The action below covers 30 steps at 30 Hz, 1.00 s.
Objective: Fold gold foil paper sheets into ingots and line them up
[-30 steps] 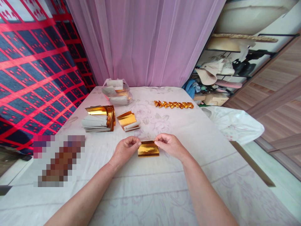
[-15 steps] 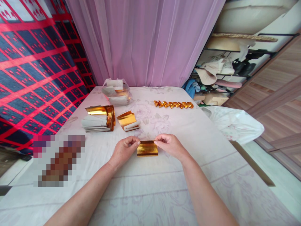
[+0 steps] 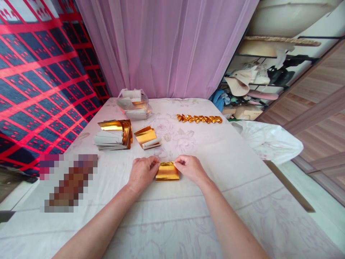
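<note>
Nearest the camera, on the pale floral cloth-covered table [image 3: 188,223], the left hand [image 3: 142,172] and right hand [image 3: 188,169] pinch a small folded gold foil sheet [image 3: 167,172] by its top corners. Keeping both edges aligned should give a clean crease. At eleven o'clock lies a stack of gold-and-white papers [image 3: 113,135]; at one o'clock, a row of folded gold pieces [image 3: 199,118].

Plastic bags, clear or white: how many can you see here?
2. A clear plastic bag of paper stands at the far left of the white flowered tabletop, near the curtain; a crumpled white plastic bag hangs off its right edge. Others may be hidden.
</note>
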Each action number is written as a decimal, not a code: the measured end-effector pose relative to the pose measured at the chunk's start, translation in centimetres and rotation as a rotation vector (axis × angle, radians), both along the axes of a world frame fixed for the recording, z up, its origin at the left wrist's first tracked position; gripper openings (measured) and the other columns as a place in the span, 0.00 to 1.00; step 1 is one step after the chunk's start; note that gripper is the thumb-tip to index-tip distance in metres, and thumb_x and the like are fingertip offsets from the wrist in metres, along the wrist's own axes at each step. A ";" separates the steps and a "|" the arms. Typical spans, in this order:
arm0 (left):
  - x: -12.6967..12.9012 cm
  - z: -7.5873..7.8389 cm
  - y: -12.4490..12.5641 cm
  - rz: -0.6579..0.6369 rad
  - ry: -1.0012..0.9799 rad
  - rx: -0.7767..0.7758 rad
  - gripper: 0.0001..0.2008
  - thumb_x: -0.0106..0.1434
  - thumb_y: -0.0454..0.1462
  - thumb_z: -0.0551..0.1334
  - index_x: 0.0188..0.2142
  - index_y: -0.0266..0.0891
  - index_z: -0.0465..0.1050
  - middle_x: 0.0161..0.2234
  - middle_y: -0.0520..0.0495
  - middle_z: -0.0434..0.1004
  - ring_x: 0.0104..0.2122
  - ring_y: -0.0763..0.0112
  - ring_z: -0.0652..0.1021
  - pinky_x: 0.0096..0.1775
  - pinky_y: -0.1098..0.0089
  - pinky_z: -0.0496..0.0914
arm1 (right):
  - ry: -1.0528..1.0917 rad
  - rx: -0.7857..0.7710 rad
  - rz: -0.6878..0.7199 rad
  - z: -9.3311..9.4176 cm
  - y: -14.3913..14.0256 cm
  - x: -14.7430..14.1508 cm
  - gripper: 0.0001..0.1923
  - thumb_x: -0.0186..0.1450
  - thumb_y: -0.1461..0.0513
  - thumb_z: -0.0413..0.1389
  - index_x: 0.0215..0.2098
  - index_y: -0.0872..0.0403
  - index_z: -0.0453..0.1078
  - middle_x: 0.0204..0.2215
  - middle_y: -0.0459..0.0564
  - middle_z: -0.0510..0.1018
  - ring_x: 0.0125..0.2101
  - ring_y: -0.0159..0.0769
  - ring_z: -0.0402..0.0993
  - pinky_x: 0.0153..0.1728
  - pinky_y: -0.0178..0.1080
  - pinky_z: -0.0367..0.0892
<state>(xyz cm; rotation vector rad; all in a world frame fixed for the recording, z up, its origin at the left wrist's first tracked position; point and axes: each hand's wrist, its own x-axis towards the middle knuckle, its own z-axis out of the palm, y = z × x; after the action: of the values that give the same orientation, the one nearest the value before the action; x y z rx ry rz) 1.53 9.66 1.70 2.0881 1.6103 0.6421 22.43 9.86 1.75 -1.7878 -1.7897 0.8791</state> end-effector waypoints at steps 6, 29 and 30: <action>0.2 -0.6 0.0 -0.006 0.155 0.027 0.07 0.64 0.38 0.58 0.37 0.44 0.75 0.30 0.52 0.81 0.36 0.60 0.77 0.44 0.61 0.62 | -0.243 0.016 -0.023 0.2 -0.3 -1.1 0.08 0.60 0.61 0.56 0.30 0.48 0.78 0.26 0.43 0.82 0.26 0.32 0.73 0.27 0.33 0.59; 0.5 -0.5 0.1 -0.042 0.310 0.044 0.08 0.65 0.37 0.58 0.41 0.42 0.75 0.37 0.47 0.80 0.40 0.58 0.76 0.44 0.59 0.64 | -0.426 0.042 -0.012 0.0 -0.5 -2.1 0.06 0.63 0.63 0.55 0.32 0.49 0.74 0.32 0.45 0.81 0.32 0.34 0.74 0.32 0.35 0.59; 0.5 -0.5 0.1 -0.042 0.304 0.049 0.08 0.65 0.37 0.59 0.42 0.42 0.75 0.39 0.46 0.79 0.42 0.58 0.76 0.44 0.59 0.64 | -0.415 0.052 -0.020 -0.1 -0.5 -2.0 0.05 0.63 0.63 0.56 0.35 0.49 0.74 0.33 0.45 0.80 0.33 0.34 0.74 0.33 0.35 0.60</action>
<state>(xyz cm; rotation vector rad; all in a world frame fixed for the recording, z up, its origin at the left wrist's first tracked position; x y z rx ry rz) 2.01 9.73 1.16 2.3392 1.7171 0.3660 20.42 9.34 1.68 -2.0618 -2.0129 0.4692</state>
